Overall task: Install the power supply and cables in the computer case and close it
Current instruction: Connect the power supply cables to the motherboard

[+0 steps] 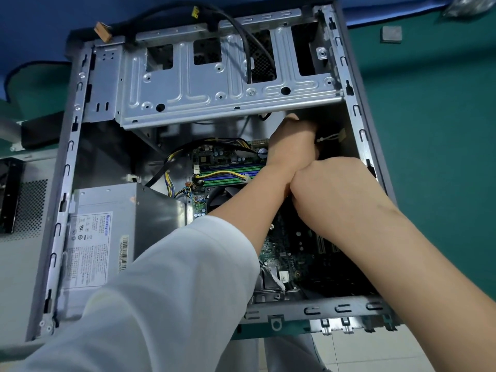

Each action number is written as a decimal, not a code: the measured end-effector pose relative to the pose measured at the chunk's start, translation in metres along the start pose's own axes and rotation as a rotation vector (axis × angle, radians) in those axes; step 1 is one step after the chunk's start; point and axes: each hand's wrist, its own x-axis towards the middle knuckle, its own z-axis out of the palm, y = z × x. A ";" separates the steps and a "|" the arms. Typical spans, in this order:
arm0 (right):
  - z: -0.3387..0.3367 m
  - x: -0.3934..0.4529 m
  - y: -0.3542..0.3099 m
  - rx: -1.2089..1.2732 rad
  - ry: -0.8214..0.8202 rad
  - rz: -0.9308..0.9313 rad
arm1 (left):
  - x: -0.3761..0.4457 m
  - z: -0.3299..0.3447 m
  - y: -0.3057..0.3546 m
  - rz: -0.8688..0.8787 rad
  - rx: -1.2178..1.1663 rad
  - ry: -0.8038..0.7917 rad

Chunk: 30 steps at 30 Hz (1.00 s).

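Note:
The open computer case lies on its side. The grey power supply sits in its lower left corner, and yellow and black cables run from it across the motherboard. My left hand reaches under the drive cage into the dark upper right corner. Its fingers curl round a thin cable with a pale connector that sticks out to the right. My right hand is curled knuckles-up over the motherboard and touches my left wrist. Its fingertips are hidden.
A thick black cable loops over the drive cage, with loose connectors hanging off the case's far edge. The case's side panel lies to the left. A small grey square lies on the green table at the far right.

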 end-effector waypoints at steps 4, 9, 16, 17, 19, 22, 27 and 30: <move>0.001 0.001 0.000 -0.010 -0.005 0.006 | 0.000 -0.001 0.001 0.031 0.040 -0.004; 0.002 0.001 0.000 -0.024 0.001 0.010 | 0.000 0.001 0.000 0.011 0.005 0.024; 0.003 0.001 0.000 -0.022 0.008 0.011 | 0.002 -0.001 0.000 0.051 0.028 -0.032; 0.003 0.001 0.000 -0.023 0.007 0.011 | 0.002 -0.001 0.000 0.055 0.031 -0.035; 0.003 0.001 0.000 -0.021 0.006 0.013 | 0.003 -0.001 0.000 0.046 0.030 -0.045; 0.004 0.001 0.000 -0.020 0.003 0.017 | 0.003 0.001 -0.001 0.015 0.005 -0.039; 0.005 0.002 -0.001 -0.033 0.007 0.021 | 0.003 0.002 -0.001 0.025 0.014 -0.034; 0.006 0.002 -0.001 -0.045 0.004 0.025 | 0.002 0.000 0.000 0.044 0.028 -0.033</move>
